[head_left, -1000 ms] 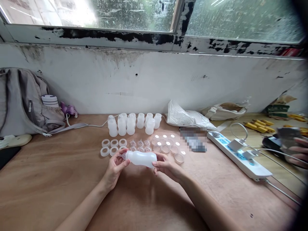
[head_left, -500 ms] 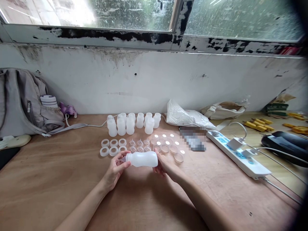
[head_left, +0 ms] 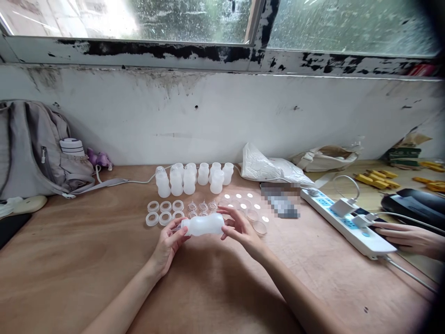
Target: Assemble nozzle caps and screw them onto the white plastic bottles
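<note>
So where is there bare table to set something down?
Left, between the black pad, rings and left forearm; right, between the right forearm and power strip; nearest, between both forearms. Beyond the held bottle it's crowded with rings, nipples, caps and standing bottles.

No lettering, brand, number or sign can be read; any print on the white power strip (head_left: 377, 247), the green packet (head_left: 403, 158) at far right or the red item (head_left: 420, 70) by the window (head_left: 347, 28) is too small or blurred to tell
</note>
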Action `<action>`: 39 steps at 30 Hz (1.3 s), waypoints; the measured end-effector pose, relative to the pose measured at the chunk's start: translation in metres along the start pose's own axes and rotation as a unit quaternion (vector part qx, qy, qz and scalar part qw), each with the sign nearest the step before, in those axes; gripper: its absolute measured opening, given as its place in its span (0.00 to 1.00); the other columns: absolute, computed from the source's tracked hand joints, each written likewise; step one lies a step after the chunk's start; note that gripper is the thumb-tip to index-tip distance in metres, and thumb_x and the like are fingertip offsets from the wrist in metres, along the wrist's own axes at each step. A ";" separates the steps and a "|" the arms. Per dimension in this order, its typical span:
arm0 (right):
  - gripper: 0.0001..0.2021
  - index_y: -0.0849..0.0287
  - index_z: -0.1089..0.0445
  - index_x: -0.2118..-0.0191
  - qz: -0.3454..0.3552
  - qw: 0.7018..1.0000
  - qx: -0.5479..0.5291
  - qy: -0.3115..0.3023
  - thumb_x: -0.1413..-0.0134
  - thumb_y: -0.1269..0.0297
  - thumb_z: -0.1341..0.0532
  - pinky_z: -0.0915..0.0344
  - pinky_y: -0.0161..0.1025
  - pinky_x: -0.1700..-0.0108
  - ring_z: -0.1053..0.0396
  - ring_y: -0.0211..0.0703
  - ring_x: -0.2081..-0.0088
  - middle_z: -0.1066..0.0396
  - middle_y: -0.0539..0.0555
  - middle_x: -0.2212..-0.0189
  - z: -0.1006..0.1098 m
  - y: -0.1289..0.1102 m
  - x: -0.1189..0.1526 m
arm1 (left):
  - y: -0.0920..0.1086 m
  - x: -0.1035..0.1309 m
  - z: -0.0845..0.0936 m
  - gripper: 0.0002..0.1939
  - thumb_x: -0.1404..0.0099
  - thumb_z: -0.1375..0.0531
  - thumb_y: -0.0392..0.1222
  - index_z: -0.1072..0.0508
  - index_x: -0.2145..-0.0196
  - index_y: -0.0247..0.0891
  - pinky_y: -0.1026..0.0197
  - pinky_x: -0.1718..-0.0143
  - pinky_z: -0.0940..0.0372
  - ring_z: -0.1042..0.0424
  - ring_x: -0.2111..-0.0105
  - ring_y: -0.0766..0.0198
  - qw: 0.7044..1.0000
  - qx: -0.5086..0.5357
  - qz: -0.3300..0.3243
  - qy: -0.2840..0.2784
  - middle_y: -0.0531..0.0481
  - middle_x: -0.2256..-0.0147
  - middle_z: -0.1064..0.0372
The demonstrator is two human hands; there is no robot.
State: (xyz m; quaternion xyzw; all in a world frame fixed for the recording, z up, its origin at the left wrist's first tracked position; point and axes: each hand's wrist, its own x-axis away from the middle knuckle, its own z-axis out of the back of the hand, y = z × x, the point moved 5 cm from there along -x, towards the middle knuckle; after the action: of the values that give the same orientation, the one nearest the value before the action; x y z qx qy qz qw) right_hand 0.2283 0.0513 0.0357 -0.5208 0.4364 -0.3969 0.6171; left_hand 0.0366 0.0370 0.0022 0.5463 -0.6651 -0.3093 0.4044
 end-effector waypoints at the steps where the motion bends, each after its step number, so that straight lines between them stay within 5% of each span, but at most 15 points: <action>1: 0.22 0.54 0.43 0.50 0.003 1.000 0.003 -0.008 0.53 0.58 0.41 0.31 0.38 0.68 0.34 0.39 0.65 0.37 0.55 0.59 -0.002 0.000 0.001 | 0.000 0.000 0.001 0.17 0.51 0.36 0.40 0.30 0.62 0.37 0.65 0.63 0.36 0.32 0.64 0.65 1.000 0.000 -0.003 0.006 0.49 0.61 0.32; 7: 0.21 0.64 0.35 0.62 -0.093 0.990 0.099 0.030 0.45 0.50 0.53 0.43 0.29 0.87 0.41 0.31 0.87 0.40 0.46 0.85 0.002 0.021 0.001 | 0.003 0.000 0.000 0.19 0.52 0.36 0.39 0.30 0.60 0.35 0.64 0.62 0.37 0.32 0.65 0.64 0.999 -0.033 -0.015 -0.021 0.47 0.63 0.31; 12: 0.25 0.56 0.43 0.50 -0.018 0.997 0.070 -0.011 0.54 0.55 0.40 0.33 0.34 0.71 0.33 0.39 0.65 0.35 0.55 0.63 -0.001 0.012 -0.001 | 0.003 0.000 0.002 0.19 0.51 0.36 0.40 0.30 0.60 0.33 0.63 0.62 0.36 0.32 0.65 0.63 0.999 -0.037 -0.014 -0.010 0.46 0.64 0.32; 17: 0.21 0.61 0.39 0.54 -0.102 0.991 0.075 -0.032 0.47 0.50 0.51 0.37 0.32 0.82 0.36 0.34 0.81 0.36 0.49 0.79 -0.006 0.020 0.000 | 0.002 -0.002 0.005 0.21 0.53 0.35 0.41 0.29 0.60 0.33 0.61 0.62 0.36 0.32 0.66 0.62 0.999 -0.045 -0.014 0.008 0.45 0.64 0.31; 21: 0.24 0.54 0.43 0.49 -0.039 0.992 0.114 -0.033 0.52 0.54 0.43 0.35 0.32 0.77 0.34 0.37 0.71 0.34 0.53 0.65 -0.010 0.010 0.003 | 0.003 -0.002 0.003 0.21 0.53 0.35 0.41 0.29 0.61 0.33 0.61 0.62 0.37 0.32 0.65 0.61 0.998 -0.056 -0.014 0.001 0.45 0.65 0.31; 23: 0.21 0.56 0.39 0.54 -0.035 0.992 0.118 -0.042 0.54 0.55 0.41 0.36 0.31 0.76 0.35 0.35 0.74 0.34 0.51 0.69 -0.013 0.011 0.004 | 0.003 -0.001 0.002 0.20 0.53 0.35 0.42 0.28 0.61 0.33 0.62 0.63 0.37 0.32 0.66 0.62 0.997 -0.074 -0.019 -0.005 0.45 0.66 0.30; 27: 0.19 0.59 0.36 0.72 -0.152 0.987 0.038 -0.024 0.46 0.48 0.53 0.50 0.29 0.88 0.44 0.32 0.87 0.40 0.47 0.86 -0.014 0.033 0.007 | 0.009 0.002 -0.003 0.19 0.56 0.34 0.40 0.27 0.63 0.35 0.64 0.66 0.37 0.33 0.67 0.61 0.982 -0.169 -0.070 -0.049 0.45 0.66 0.30; 30: 0.23 0.58 0.38 0.74 -0.232 0.972 -0.011 -0.034 0.46 0.46 0.59 0.56 0.30 0.90 0.46 0.32 0.90 0.41 0.49 0.88 -0.018 0.044 0.010 | 0.009 0.004 -0.007 0.19 0.56 0.34 0.39 0.27 0.63 0.36 0.63 0.66 0.37 0.34 0.66 0.60 0.971 -0.209 -0.093 -0.073 0.45 0.65 0.31; 32: 0.21 0.57 0.37 0.67 -0.200 0.980 0.000 -0.019 0.46 0.46 0.57 0.51 0.30 0.90 0.42 0.34 0.87 0.37 0.50 0.82 -0.018 0.038 0.009 | 0.009 0.004 -0.006 0.18 0.53 0.35 0.40 0.28 0.62 0.36 0.63 0.65 0.37 0.34 0.67 0.61 0.974 -0.198 -0.090 -0.056 0.46 0.65 0.31; 35: 0.16 0.55 0.42 0.56 -0.058 0.992 0.109 0.018 0.47 0.51 0.50 0.41 0.31 0.83 0.36 0.37 0.79 0.34 0.51 0.73 -0.015 0.019 0.008 | 0.007 0.002 -0.004 0.17 0.50 0.37 0.42 0.29 0.61 0.36 0.62 0.65 0.36 0.33 0.66 0.61 0.983 -0.162 -0.072 -0.044 0.46 0.65 0.32; 39: 0.14 0.57 0.42 0.57 0.104 0.949 0.295 0.039 0.48 0.57 0.47 0.39 0.33 0.74 0.36 0.37 0.75 0.34 0.52 0.70 -0.015 0.003 0.014 | 0.007 0.000 -0.004 0.17 0.49 0.38 0.42 0.31 0.61 0.35 0.62 0.64 0.37 0.33 0.65 0.60 0.979 -0.175 -0.048 -0.091 0.46 0.64 0.33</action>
State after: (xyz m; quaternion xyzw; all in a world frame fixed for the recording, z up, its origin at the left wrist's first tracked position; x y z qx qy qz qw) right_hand 0.2187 0.0347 0.0296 -0.2520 0.3749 -0.4616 0.7635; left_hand 0.0372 0.0382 0.0100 0.4681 -0.6074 -0.4884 0.4164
